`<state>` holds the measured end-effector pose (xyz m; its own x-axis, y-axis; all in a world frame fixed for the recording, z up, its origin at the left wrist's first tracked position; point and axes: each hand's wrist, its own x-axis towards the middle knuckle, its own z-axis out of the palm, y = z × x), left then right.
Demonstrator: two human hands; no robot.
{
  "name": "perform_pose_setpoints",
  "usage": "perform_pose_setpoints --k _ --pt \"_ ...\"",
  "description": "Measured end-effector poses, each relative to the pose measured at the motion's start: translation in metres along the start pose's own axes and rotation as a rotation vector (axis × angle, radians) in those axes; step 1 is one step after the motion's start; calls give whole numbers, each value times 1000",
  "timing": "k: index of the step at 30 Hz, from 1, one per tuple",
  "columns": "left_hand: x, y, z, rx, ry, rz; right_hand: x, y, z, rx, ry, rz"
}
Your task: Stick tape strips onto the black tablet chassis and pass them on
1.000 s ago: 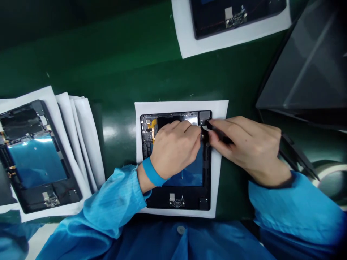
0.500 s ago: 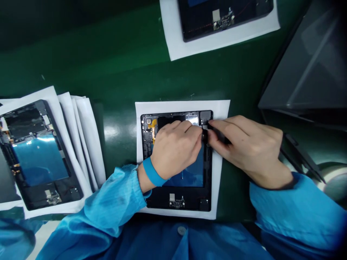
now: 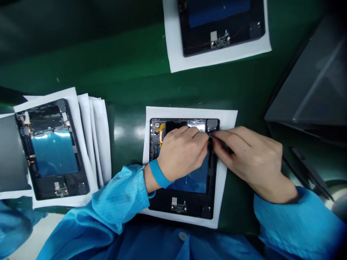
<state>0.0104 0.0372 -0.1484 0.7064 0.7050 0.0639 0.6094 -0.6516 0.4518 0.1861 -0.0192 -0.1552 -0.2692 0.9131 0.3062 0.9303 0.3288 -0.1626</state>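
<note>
An opened tablet housing [image 3: 191, 207] lies on a white sheet [image 3: 227, 119] in front of me, its boards, orange ribbon cable and blue panel exposed. My left hand [image 3: 184, 153], with a blue band at the wrist, reaches over the housing. Its fingers are curled, the tips hidden near the upper right part. Close beside them my right hand [image 3: 249, 155] pinches at the housing's right edge, just below a dark square part [image 3: 211, 125] in the corner. Something small and greyish shows at the fingertips, too small to name.
At left another opened tablet [image 3: 54, 151] rests on stacked white sheets [image 3: 101, 141], beside a grey panel [image 3: 13, 155]. A third opened tablet [image 3: 221, 29] lies on paper at the top. At right are dark tweezers [image 3: 311, 173], a roll of tape [image 3: 340, 200] and a grey slanted box [image 3: 311, 83].
The whole view has shifted, so the tablets sit further right or lower. Both hands stay at the same upper right area of the housing, fingertips slightly closer together.
</note>
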Motion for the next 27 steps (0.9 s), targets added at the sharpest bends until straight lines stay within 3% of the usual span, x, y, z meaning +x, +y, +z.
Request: perform_pose_setpoints --k 12,18,24,27 --pt "-4 4 3 1 29 -4 -2 -7 -6 -22 -30 -93" --pt "-3 2 3 13 9 -33 -5 -19 -12 -208 -58 -118" --pt "6 -5 -3 12 12 -28 -15 -37 -10 -167 -210 70" --pt "13 -5 -9 -22 17 8 -28 -39 -19 -57 -165 156"
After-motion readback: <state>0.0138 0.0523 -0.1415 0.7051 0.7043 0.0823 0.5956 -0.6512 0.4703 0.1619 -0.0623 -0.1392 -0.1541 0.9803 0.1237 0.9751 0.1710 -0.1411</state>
